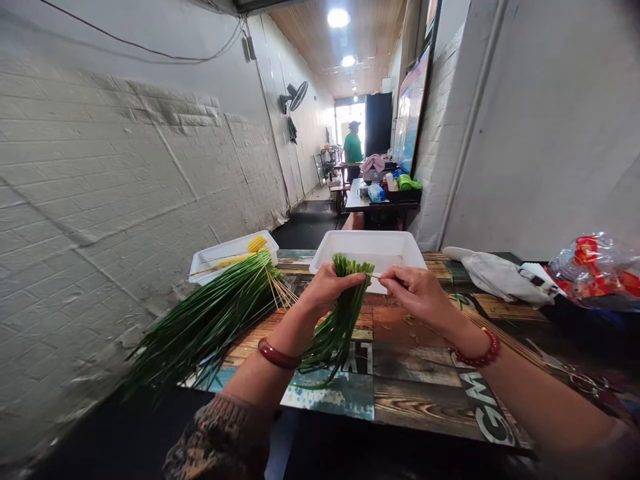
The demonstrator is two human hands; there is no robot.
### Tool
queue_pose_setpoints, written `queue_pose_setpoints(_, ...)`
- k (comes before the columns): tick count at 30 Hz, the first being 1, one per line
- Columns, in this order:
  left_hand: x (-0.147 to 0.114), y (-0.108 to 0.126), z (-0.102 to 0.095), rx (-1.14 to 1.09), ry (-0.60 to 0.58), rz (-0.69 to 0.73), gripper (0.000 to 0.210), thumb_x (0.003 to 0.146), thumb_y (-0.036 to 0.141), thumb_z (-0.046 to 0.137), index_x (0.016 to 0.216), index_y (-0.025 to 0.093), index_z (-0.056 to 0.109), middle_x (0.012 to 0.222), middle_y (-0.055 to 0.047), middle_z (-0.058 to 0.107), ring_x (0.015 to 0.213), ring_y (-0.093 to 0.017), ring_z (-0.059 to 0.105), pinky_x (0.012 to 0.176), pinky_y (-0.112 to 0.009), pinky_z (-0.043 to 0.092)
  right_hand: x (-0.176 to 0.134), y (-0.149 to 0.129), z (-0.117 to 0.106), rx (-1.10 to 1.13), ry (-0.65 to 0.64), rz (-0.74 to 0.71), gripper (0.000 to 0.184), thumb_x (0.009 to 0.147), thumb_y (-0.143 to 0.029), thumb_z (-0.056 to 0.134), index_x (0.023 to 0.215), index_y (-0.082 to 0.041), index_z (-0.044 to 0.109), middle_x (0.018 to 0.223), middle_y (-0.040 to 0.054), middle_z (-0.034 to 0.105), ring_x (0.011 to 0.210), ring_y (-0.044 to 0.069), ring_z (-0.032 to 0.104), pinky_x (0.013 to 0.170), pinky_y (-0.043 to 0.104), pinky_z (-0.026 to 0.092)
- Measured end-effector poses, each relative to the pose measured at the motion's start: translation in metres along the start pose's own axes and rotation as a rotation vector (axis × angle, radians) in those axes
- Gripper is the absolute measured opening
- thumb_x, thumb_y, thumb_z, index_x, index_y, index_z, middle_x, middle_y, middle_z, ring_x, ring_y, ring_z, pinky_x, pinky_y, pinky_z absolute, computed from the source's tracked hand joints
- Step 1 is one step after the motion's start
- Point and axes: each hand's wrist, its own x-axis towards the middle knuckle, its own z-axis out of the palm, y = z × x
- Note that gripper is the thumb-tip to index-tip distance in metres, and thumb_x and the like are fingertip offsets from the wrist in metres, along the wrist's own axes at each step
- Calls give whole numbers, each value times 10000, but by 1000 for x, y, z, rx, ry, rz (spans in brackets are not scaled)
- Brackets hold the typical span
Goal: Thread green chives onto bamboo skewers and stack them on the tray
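Observation:
My left hand [326,288] is closed round a bunch of green chives [342,327], cut ends up and leaves drooping to the table. In my right hand [411,288], a thin wooden skewer [376,277] is pinched, its visible end at the upper part of the bunch beside my left thumb. Whether its tip is inside the stems I cannot tell. To the left lies a large pile of chives [215,313] with skewer ends [283,291] sticking out. Behind my hands stands a white plastic tray [325,248].
Another white tray [200,259] at left holds yellow pieces [257,244] on skewers. On the right lie loose skewers [500,327], scissors [585,380], a white cap [485,272] and clear-and-red plastic packaging [590,257]. A person in green [353,145] stands far back.

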Motion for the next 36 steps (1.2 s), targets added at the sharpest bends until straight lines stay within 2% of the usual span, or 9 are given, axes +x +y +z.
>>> queue_pose_setpoints(5,1,-3,-2,-10,3,-8,312,619,304,872,844,117,761,769,-44,735,659,-120,626,658,-241,482,-3,3,-4,43,-26,39,215,938,-206,508,762,-174,627,676,-9,625,623,126,548,618,244,367)
queue_pose_setpoints(11,1,-2,-8,-35,10,-42,313,649,380,853,788,113,768,734,-53,740,607,-117,620,621,-233,474,-8,10,-8,66,-21,70,200,933,-211,512,788,-174,644,688,-8,628,634,131,560,617,244,376)
queue_pose_setpoints(20,6,-18,8,-58,25,-81,314,628,383,863,735,112,746,680,-48,716,554,-116,591,564,-242,425,-18,26,0,22,25,61,226,934,-221,494,750,-195,621,651,-9,621,612,144,558,616,256,381)
queue_pose_setpoints(24,6,-19,11,-45,24,-107,320,623,389,864,731,110,750,685,-49,717,568,-118,592,592,-251,432,-21,33,-2,28,14,73,230,923,-227,500,717,-194,597,644,-12,612,612,141,553,611,252,381)
queue_pose_setpoints(27,4,-17,7,-30,19,-63,319,635,358,862,844,132,776,801,-55,747,675,-139,633,678,-257,464,-24,38,-4,69,-11,108,227,924,-249,505,726,-192,599,651,-16,605,606,135,545,594,244,379)
queue_pose_setpoints(30,3,-16,1,-65,70,22,373,622,352,871,944,186,779,900,-39,756,798,-152,650,785,-260,472,-26,41,-6,99,-24,137,216,925,-253,509,745,-190,612,652,-18,610,612,134,547,587,239,379)
queue_pose_setpoints(36,4,-22,-4,-2,150,31,289,586,340,885,771,149,773,765,-19,725,696,-111,587,720,-238,439,-29,41,-5,98,-12,129,199,916,-242,519,764,-186,635,663,-18,613,617,134,541,594,235,386)
